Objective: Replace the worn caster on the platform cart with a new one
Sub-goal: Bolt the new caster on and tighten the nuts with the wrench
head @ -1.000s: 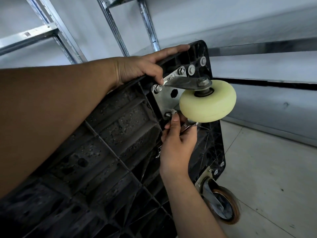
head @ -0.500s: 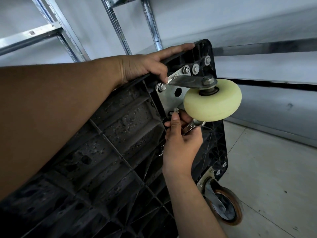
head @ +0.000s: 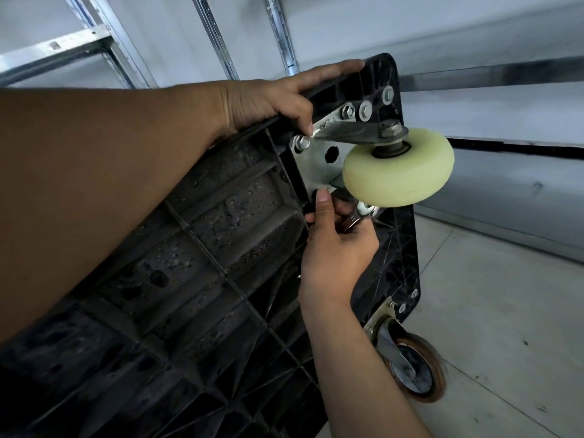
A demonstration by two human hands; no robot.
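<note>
Right hand (head: 338, 248) barely moved (gripping wrench (head: 355, 219)); left hand (head: 265, 102) holds cart (head: 221, 248).

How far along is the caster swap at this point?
Done: the pale caster sits on the cart corner, nuts showing on two upper plate bolts. In hand: the right hand holds a wrench at a lower bolt under the wheel; the left hand grips the cart edge. Left: that bolt; tightness of the others cannot be told.

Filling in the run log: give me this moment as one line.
left hand: grips cart edge | right hand: holds wrench at bolt under cream wheel | cart: tipped up, underside facing camera
</note>
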